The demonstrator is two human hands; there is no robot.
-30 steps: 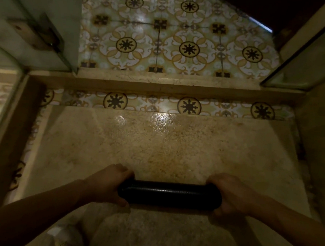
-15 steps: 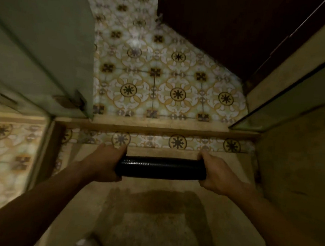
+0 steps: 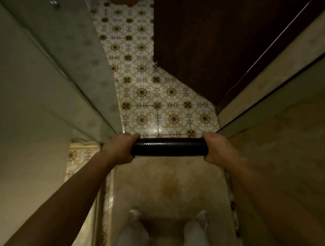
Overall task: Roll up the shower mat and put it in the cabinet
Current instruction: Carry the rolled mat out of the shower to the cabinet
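The shower mat (image 3: 168, 146) is rolled into a tight black cylinder and held level in the air, well above the beige shower floor (image 3: 170, 188). My left hand (image 3: 119, 148) grips its left end. My right hand (image 3: 220, 150) grips its right end. Both arms are stretched forward. No cabinet is clearly in view.
A glass shower panel (image 3: 73, 47) stands on the left and another glass panel (image 3: 285, 88) on the right. Patterned floor tiles (image 3: 159, 96) lie beyond the shower. A dark wooden door (image 3: 210, 40) is ahead on the right. My legs (image 3: 164, 239) stand on the shower floor.
I have risen from a crouch to standing, and both hands have lifted the rolled mat off the shower floor. The view now looks further ahead across the tiles.
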